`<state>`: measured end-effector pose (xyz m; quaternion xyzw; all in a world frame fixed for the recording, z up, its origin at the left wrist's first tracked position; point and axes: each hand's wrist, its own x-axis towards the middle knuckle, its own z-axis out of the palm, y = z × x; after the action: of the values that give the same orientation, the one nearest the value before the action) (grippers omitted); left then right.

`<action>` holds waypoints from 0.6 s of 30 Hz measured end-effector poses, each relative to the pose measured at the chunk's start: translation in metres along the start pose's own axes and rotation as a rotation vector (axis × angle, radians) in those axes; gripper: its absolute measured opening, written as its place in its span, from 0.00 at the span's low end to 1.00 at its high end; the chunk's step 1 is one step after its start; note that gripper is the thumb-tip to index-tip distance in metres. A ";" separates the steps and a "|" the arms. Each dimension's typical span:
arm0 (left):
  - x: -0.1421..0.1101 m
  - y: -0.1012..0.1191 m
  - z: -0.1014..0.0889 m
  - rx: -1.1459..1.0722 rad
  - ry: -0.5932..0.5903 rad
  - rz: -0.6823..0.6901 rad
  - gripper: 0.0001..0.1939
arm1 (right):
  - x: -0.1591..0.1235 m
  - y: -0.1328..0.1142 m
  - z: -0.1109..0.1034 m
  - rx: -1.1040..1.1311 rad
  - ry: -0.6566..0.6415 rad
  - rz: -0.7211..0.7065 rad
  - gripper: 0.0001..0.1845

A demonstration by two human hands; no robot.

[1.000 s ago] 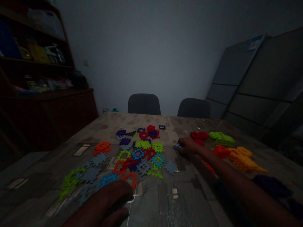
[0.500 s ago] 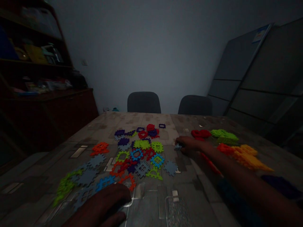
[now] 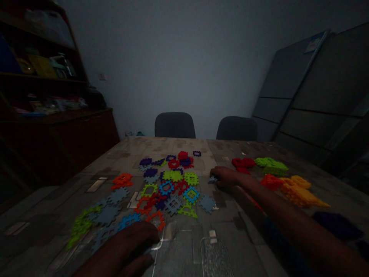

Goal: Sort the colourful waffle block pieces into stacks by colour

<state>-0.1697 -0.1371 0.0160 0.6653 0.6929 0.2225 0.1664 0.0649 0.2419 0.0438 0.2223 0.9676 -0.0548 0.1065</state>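
My right hand (image 3: 225,176) reaches out over the table's middle, its fingers closed on a small grey interlocking tile (image 3: 212,179). Part of that tile is hidden by the fingers. At the near edge, my left hand (image 3: 131,244) rests with thumb and fingers apart and holds nothing; it is nearest to a blue tile (image 3: 128,222) and an orange frame tile (image 3: 156,220). Between the hands lie loose notched tiles, among them a grey window tile (image 3: 173,204), a plain grey tile (image 3: 207,203) and a lime window tile (image 3: 191,178).
Sorted by colour, piles of red (image 3: 243,163), lime (image 3: 271,166), yellow (image 3: 300,191) and dark purple pieces (image 3: 337,224) lie on the right, partly behind my forearm. Two chairs stand beyond the table (image 3: 184,252). A cabinet (image 3: 83,130) is at the left.
My right hand has shifted slightly left with the grey tile in its fingers. The left hand has hardly moved.
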 end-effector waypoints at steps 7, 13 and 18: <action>0.003 0.006 -0.005 -0.015 0.004 0.049 0.16 | 0.000 0.008 -0.003 -0.013 -0.010 0.044 0.16; -0.001 -0.007 0.001 0.015 0.014 -0.014 0.19 | 0.009 0.016 -0.006 -0.033 -0.019 0.085 0.18; 0.005 0.008 -0.009 0.014 0.014 0.002 0.17 | 0.014 0.015 -0.004 -0.013 -0.018 0.106 0.17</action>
<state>-0.1672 -0.1331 0.0280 0.6655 0.6951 0.2223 0.1566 0.0587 0.2621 0.0436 0.2720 0.9538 -0.0448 0.1195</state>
